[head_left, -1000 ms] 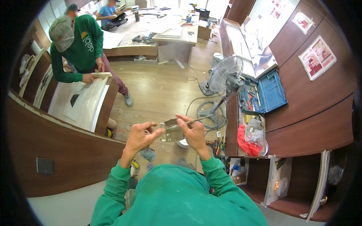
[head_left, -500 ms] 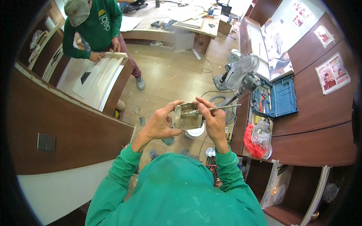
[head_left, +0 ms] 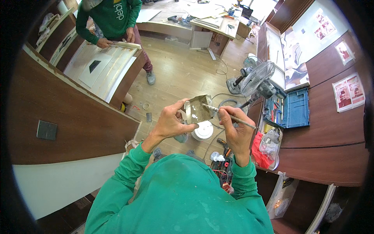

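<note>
Head view: just over the far rim of the white bucket [head_left: 202, 132], the left hand [head_left: 168, 121] grips a small open container [head_left: 199, 111] by its edges, thumb and fingers spread apart around it. Right of the bucket, the right hand [head_left: 238, 134] pinches a thin stick [head_left: 247, 124] — its long axis slanting, tip pointing left over the container; whether it touches is unclear. Farther, floor [head_left: 175, 70] stretches beyond the bucket — between the brown panel [head_left: 85, 130] on its left and the fan [head_left: 259, 78] on its right.
</note>
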{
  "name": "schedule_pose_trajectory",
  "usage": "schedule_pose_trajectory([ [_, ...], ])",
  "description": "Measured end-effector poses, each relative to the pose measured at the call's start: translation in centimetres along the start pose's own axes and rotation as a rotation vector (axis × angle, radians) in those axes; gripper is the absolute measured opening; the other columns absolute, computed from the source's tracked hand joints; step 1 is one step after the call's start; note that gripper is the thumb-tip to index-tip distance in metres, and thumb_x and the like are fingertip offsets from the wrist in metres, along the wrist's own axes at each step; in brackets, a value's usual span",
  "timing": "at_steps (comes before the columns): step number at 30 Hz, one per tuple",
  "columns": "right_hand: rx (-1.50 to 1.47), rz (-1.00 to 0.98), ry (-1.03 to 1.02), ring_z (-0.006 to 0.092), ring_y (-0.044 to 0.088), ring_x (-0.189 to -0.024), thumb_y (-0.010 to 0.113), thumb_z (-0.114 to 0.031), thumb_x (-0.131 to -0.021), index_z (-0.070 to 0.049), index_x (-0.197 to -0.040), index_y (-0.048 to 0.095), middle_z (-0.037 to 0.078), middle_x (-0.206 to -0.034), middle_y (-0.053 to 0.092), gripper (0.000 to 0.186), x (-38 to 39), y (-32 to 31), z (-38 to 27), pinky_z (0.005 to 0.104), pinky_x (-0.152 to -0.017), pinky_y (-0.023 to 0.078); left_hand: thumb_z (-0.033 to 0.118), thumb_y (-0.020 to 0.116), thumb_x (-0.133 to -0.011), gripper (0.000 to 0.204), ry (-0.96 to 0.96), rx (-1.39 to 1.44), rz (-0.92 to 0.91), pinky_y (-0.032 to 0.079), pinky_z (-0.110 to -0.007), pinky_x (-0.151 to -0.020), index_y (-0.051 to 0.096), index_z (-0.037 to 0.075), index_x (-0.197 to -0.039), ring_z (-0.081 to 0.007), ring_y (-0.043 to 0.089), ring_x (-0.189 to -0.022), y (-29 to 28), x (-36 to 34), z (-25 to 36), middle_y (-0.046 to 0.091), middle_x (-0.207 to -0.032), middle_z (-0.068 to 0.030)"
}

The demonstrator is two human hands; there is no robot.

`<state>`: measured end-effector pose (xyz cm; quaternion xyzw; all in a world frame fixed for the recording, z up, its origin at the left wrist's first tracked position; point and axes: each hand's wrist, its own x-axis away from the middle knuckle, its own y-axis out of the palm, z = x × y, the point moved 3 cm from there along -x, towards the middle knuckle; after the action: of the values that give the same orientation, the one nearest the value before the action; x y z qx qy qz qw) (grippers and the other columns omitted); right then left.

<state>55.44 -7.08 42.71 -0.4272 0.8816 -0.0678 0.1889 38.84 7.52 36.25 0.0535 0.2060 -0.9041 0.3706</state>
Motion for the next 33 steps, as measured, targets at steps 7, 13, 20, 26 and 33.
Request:
schedule_pose_trajectory([
  [7,-0.067,-0.122,0.132,0.0103,0.067,-0.071,0.072,-0.01,-0.096,0.004,-0.103,0.075,0.007,-0.081,0.073,0.016,0.3,-1.1,0.4,0.0239,-0.064,0.051,0.025,0.093,-0.061,0.085,0.033,-0.029,-0.016,0.047,-0.026,-0.052,0.06,-0.003,-0.134,-0.0073,0.053,-0.055,0.2,-0.2,-0.6,0.068,-0.087,-0.0076],
  [13,-0.05,-0.203,0.17,0.01,0.066,-0.069,0.071,-0.011,-0.098,0.004,-0.106,0.075,0.006,-0.084,0.073,0.018,0.5,-1.3,1.5,0.0234,-0.06,0.05,0.015,0.092,-0.063,0.083,0.014,-0.09,-0.122,0.05,-0.024,-0.058,0.059,0.002,-0.138,-0.0042,0.059,-0.066,-0.2,-0.7,0.5,0.069,-0.088,-0.0037],
  [20,-0.101,-0.11,0.183,0.0076,0.062,-0.063,0.073,-0.012,-0.095,0.004,-0.101,0.076,0.005,-0.079,0.072,0.017,0.4,-1.1,1.6,0.0226,-0.057,0.047,0.015,0.092,-0.063,0.085,0.026,-0.096,-0.143,0.05,-0.024,-0.058,0.058,0.003,-0.139,-0.005,0.054,-0.063,-0.4,-1.3,0.7,0.066,-0.09,-0.0041],
  [26,-0.094,-0.024,0.143,0.0064,0.06,-0.062,0.076,-0.014,-0.094,0.003,-0.098,0.077,0.003,-0.075,0.072,0.018,-0.2,-0.9,1.8,0.0225,-0.054,0.045,0.015,0.092,-0.063,0.085,-0.001,-0.071,-0.153,0.049,-0.024,-0.058,0.058,0.003,-0.14,-0.0045,0.053,-0.064,-0.3,-1.7,0.9,0.065,-0.091,-0.0032],
  [33,-0.178,0.085,0.216,0.0062,0.06,-0.062,0.074,-0.013,-0.095,0.002,-0.095,0.077,0.004,-0.074,0.072,0.016,-0.7,-1.1,1.9,0.0241,-0.055,0.046,0.013,0.092,-0.064,0.086,-0.043,-0.024,-0.187,0.047,-0.023,-0.058,0.057,0.002,-0.141,-0.004,0.052,-0.066,-0.2,-1.9,1.0,0.064,-0.093,-0.0018],
])
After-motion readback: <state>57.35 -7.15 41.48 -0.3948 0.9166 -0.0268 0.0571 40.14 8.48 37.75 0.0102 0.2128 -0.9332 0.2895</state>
